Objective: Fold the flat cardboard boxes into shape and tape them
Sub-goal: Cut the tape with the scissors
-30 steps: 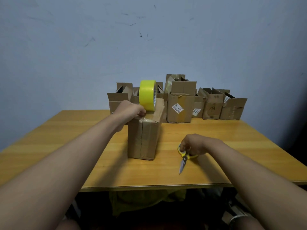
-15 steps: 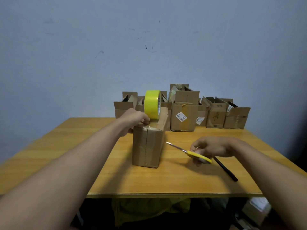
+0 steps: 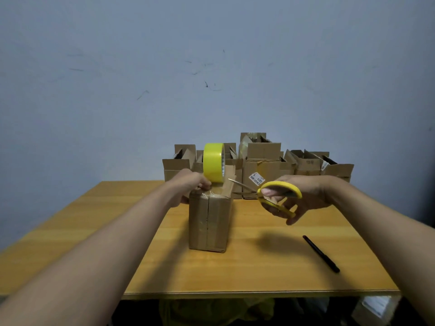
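We are pinching the clear tape end onto the upright brown cardboard box mid-surface with our left hand, our right hand's grip curling through yellow-handled scissors, taping nearly done, cutting left.

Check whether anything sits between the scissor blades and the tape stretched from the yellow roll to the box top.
Nothing visible does. The scissors in the right hand point at the tape roll, which stands on the box; only open air lies between. The left hand is on the roll's far side.
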